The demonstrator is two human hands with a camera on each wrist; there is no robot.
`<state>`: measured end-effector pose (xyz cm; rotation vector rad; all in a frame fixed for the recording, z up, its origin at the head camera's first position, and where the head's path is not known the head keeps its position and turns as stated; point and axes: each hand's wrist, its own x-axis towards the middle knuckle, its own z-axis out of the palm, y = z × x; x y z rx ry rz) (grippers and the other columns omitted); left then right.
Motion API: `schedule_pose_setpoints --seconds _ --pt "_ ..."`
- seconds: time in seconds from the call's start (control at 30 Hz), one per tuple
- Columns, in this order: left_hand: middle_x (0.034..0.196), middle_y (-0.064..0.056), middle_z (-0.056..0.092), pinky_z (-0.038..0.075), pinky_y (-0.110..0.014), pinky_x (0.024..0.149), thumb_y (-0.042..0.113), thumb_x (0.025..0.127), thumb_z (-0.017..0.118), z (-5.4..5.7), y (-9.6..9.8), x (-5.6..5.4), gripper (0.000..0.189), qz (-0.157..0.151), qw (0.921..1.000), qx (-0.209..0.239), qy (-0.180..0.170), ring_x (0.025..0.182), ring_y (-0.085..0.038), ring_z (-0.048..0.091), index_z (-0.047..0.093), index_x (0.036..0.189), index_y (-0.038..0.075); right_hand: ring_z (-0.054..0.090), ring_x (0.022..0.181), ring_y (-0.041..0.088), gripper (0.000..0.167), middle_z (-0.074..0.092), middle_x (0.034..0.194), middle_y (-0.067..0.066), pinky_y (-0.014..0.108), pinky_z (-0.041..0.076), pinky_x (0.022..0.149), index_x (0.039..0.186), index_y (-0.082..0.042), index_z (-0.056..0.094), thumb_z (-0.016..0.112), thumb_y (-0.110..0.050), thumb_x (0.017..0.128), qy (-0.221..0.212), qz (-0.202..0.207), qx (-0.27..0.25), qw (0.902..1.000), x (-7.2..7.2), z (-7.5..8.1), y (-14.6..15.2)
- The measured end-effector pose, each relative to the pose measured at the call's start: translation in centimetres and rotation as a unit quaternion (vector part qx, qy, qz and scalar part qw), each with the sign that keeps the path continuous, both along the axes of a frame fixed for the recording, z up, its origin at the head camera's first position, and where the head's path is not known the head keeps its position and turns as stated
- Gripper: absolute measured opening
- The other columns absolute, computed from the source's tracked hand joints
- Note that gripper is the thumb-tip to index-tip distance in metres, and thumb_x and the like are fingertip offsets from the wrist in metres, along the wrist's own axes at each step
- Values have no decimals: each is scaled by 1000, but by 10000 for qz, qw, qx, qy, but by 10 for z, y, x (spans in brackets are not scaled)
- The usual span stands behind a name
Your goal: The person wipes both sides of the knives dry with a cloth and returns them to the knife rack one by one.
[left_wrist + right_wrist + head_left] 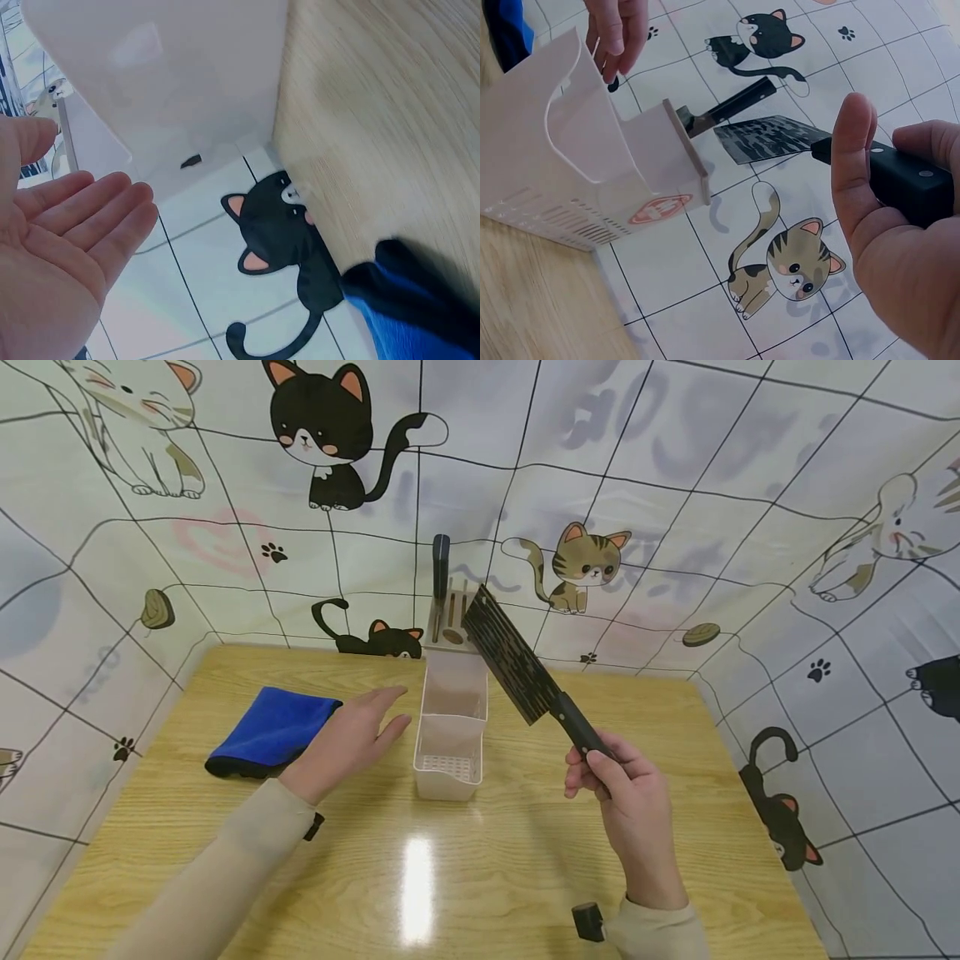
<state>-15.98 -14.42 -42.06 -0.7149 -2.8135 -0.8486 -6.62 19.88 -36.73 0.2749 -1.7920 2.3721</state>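
Observation:
My right hand [633, 793] grips the black handle of a cleaver [517, 660] with a dark, mottled broad blade. The blade points up and to the left, its tip overlapping the slotted top of a white knife holder [450, 785] in the head view. In the right wrist view the cleaver blade [769, 139] stands just beyond the holder's top [690, 154]. Another black-handled knife [441, 560] stands upright in a slot at the back left. My left hand [352, 735] is held with fingers extended, a little left of the holder, holding nothing.
A folded blue cloth [273, 727] with black edging lies on the wooden table [525, 860] at the left, partly behind my left hand. A cat-print sheet [480, 468] rises behind the table and along both sides. The holder has open compartments [447, 760] at its front.

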Motion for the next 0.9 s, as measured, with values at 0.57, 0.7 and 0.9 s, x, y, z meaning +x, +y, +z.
schedule_pose_setpoints --seconds 0.57,0.7,0.9 --pt "144 -23 59 47 -53 111 24 103 64 -14 22 -15 52 114 9991 410 -49 133 -39 58 54 145 -5 71 67 15 18 72 89 11 29 62 62 115 11 63 56 -2 105 -286 -363 351 9983 -5 4 0" --pt "142 -21 62 48 -52 111 16 101 67 -15 26 -14 46 97 9979 614 185 132 -37 59 59 142 -3 70 67 16 20 71 89 11 30 62 62 115 12 63 56 -3 105 -288 -430 493 9974 -6 5 0" --pt "138 -21 65 51 -51 108 13 99 69 -14 32 -12 41 225 9973 675 202 128 -37 63 64 136 -4 70 66 17 22 71 88 12 31 63 62 115 15 61 55 -3 106 -304 -563 698 9955 -9 9 1"
